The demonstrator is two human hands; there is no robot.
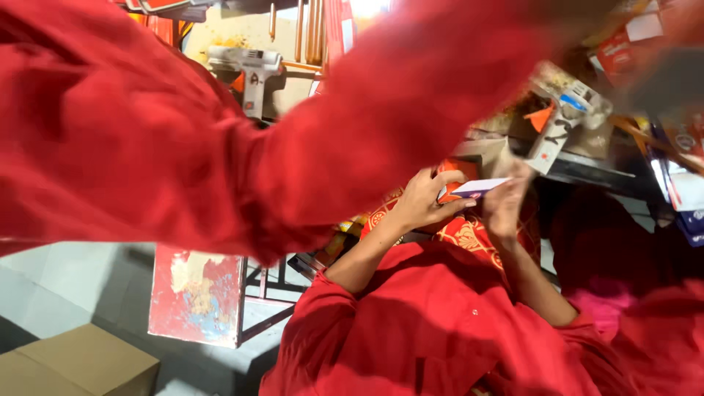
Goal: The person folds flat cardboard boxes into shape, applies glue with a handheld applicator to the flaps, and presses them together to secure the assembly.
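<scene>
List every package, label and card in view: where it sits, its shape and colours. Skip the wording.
White card: flat, thin, purple edge, held between left hand and right hand.
Red packet: under the hands, red with gold pattern.
Cardboard box: bottom left on floor, plain brown.
Red-and-white packages: top right on cluttered bench, blurred.
White labels: right edge, rectangular.

I see red sleeve (220, 125) blocking left/top; glue gun (568, 110) crowds tabletop (587, 172) right; floor (66, 282) lower left open
</scene>
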